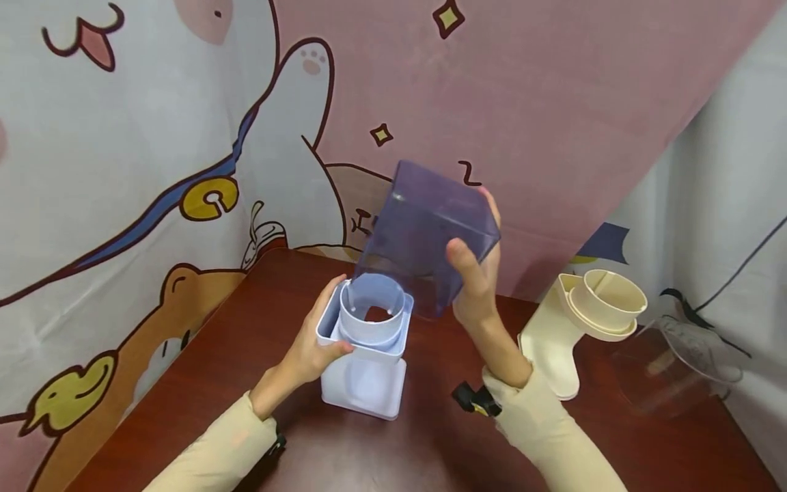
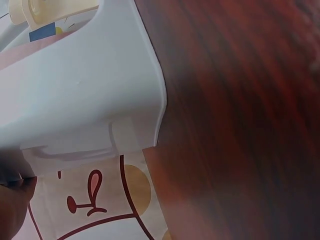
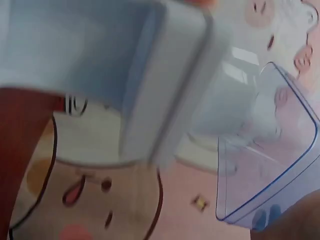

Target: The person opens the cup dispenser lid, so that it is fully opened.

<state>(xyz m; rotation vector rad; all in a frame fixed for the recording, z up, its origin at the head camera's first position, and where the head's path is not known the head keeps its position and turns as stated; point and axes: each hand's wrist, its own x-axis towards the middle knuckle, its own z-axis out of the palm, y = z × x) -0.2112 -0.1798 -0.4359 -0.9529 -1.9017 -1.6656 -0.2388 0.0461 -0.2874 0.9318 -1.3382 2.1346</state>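
My left hand (image 1: pixel 307 352) grips the upper rim of a light-blue plastic dispenser base (image 1: pixel 363 383), thumb on the near side and fingers along the left. A round collar (image 1: pixel 371 333) rises inside that squarish rim. Just above and to the right, my right hand (image 1: pixel 476 277) holds a see-through blue square container (image 1: pixel 424 212), tilted, its open end towards the collar. In the right wrist view the container (image 3: pixel 267 150) stands beside the collar, its rim towards the base (image 3: pixel 170 85). The pale base wall (image 2: pixel 85 85) fills much of the left wrist view.
To the right stands a cream dispenser base (image 1: pixel 547 342) with its own round collar. A clear round container (image 1: pixel 664 376) lies beyond it at the table's right side. The brown table (image 1: pixel 258 342) backs onto a printed cloth (image 1: pixel 553 102). A dark cable (image 1: pixel 740 266) hangs at right.
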